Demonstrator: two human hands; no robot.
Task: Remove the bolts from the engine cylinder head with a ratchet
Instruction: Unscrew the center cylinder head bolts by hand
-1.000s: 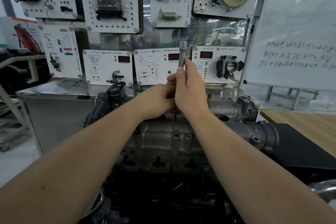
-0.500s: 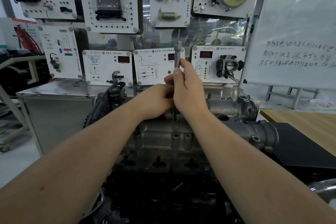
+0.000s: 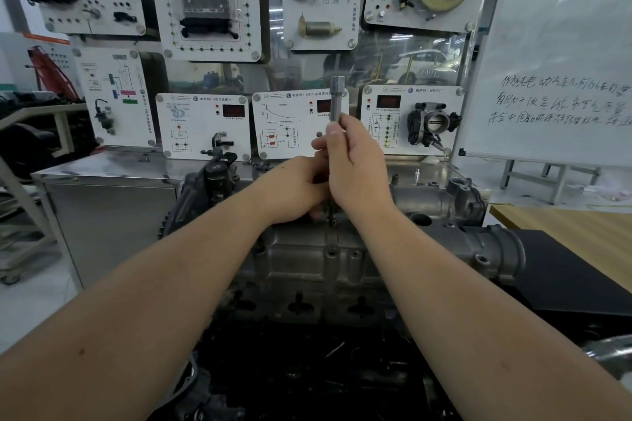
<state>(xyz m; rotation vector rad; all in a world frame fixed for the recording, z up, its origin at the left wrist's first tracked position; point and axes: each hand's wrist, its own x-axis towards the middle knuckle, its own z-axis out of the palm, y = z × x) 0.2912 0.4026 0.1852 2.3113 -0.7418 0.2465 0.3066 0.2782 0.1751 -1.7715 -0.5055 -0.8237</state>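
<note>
Bolt [image 3: 336, 97] is standing upright above the cylinder head [image 3: 307, 260], the right hand [image 3: 355, 164] gripping its shank to lift it straight out; left hand [image 3: 294, 188], fingers curled, is steadying below.

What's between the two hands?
A thin metal rod, upright. The right hand grips it; the left hand sits by its base. Head view.

Your forearms both bare, reaching forward and converging at centre. Your right hand [image 3: 359, 164] raised higher, wrist bent, fingers and thumb curled in upright grip round a shaft. Your left hand [image 3: 294, 188] lower, just beside and touching right, knuckles up, fingers curled under; what they hold is hidden. Hands overlap at fingertips.
</note>
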